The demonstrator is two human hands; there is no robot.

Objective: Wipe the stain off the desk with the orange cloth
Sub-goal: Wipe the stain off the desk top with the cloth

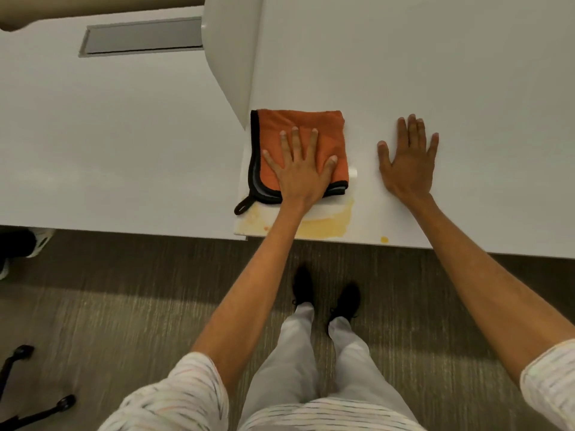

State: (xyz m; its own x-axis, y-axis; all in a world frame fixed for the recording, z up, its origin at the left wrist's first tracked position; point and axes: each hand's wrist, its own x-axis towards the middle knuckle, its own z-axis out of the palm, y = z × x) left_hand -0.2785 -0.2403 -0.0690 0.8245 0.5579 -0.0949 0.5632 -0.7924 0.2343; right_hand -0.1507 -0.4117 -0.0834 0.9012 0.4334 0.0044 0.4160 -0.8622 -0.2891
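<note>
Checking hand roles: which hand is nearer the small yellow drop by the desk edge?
Right. The right hand lies flat just beyond the yellow drop; the left hand presses the orange cloth, farther left.

Folded orange microfibre cloth [303, 132] w/ black trim, yellow liquid stain [326, 227], white laminate desk [435, 73], grey-brown carpet floor [124, 306], white multicolour-striped shirt sleeve [186, 396], black shoes [345, 298]

We see a white desk [435, 73] carrying a folded orange cloth [298, 122], a yellow stain [326, 227] at its near edge, and 2 hands pressed flat: left [300, 172] on the cloth, right [407, 163] on bare desk.
</note>
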